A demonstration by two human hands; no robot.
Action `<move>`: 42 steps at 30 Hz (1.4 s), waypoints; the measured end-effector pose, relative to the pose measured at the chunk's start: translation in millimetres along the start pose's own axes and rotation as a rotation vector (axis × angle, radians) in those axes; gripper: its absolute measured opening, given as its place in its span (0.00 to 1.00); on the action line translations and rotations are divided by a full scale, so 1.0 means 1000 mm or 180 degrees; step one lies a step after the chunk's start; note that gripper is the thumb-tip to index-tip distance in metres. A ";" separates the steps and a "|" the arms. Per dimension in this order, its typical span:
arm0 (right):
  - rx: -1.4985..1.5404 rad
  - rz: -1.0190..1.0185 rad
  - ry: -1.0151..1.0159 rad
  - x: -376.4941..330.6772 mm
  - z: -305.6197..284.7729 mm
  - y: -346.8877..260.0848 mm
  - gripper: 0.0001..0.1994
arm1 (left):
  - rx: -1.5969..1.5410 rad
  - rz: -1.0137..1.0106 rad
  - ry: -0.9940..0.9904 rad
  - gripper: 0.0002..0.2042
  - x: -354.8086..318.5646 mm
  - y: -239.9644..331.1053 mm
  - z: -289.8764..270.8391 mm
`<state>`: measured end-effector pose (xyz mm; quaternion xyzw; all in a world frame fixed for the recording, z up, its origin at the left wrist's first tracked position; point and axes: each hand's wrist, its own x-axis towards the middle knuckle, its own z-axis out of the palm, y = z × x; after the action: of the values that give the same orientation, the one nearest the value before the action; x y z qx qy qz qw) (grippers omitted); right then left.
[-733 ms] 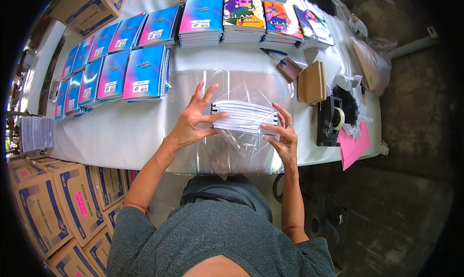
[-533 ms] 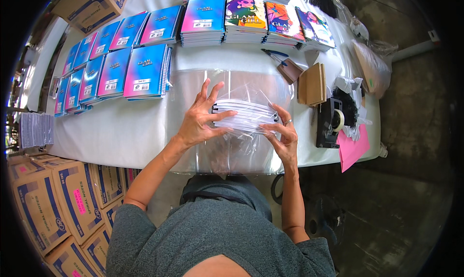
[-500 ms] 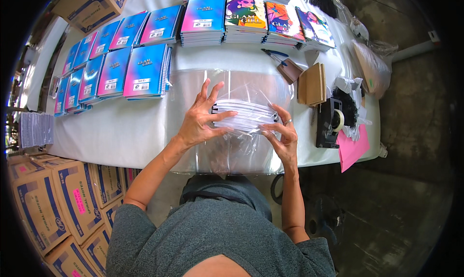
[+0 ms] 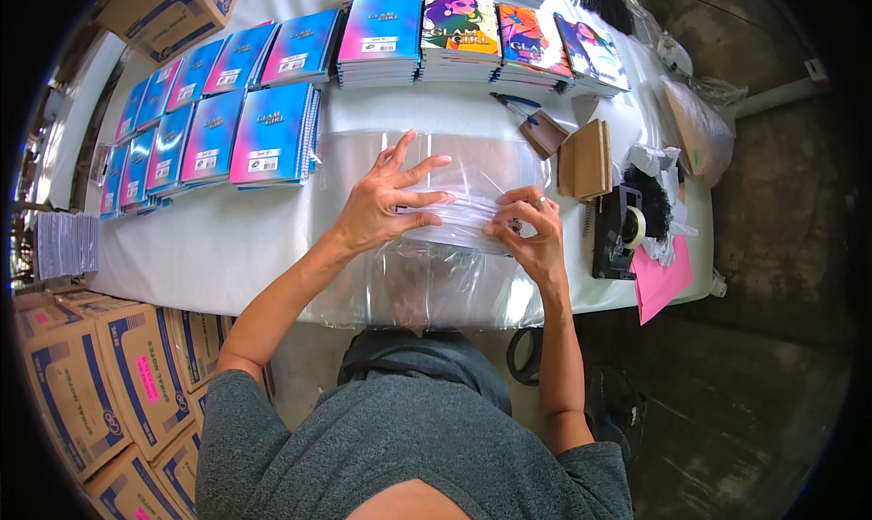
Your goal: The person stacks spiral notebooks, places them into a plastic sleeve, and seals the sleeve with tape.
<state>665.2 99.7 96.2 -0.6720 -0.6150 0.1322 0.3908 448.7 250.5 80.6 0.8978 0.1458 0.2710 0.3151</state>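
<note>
A stack of notebooks [image 4: 459, 236] wrapped in clear film stands edge-up in front of me, its white page edges showing through. Beneath it, a clear plastic sheet [image 4: 391, 288] is spread on the table. My left hand [image 4: 386, 198] grips the stack's left end with the thumb and a finger, while its other fingers are raised and spread. At the right end, my right hand [image 4: 531, 229], with a ring on one finger, has its fingertips bent in a pinch on the film over the stack. Glare on the film blurs the exact fingertip contact.
Rows of blue-pink spiral notebooks [image 4: 272, 138] stand at the left and back, beside stacks with illustrated covers [image 4: 460, 25]. To the right lie brown blocks [image 4: 586, 161], a black tape dispenser [image 4: 616, 238] and pink paper [image 4: 663, 279]. Cartons [image 4: 136, 375] are piled at lower left.
My right hand has shifted slightly up and inward over the film, its fingers curling closer together. The film now lies over the stack's top, and my left fingers have tilted to the right.
</note>
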 end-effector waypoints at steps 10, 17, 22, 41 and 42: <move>0.2015 0.1491 -0.1005 0.025 -0.005 0.009 0.23 | -0.2404 -0.1066 0.0273 0.36 0.016 -0.003 0.011; 0.2558 0.1726 -0.1014 0.024 0.000 0.015 0.21 | -0.3088 -0.2192 -0.1005 0.33 0.018 -0.009 -0.009; 0.2671 0.1829 -0.0908 0.022 0.003 0.011 0.19 | -0.3177 -0.1841 -0.1206 0.24 0.011 -0.019 -0.011; -0.0453 -0.0224 -0.0459 0.008 -0.003 -0.020 0.19 | 0.1690 0.0653 -0.1578 0.41 0.001 0.024 -0.028; -0.0867 -0.0320 -0.0334 0.005 -0.009 -0.033 0.18 | 0.1754 0.0733 -0.1479 0.40 -0.003 0.023 -0.026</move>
<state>648.0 98.7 126.2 -0.6793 -0.6797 0.0628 0.2695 433.2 244.3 110.7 0.9969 0.0360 0.0444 0.0540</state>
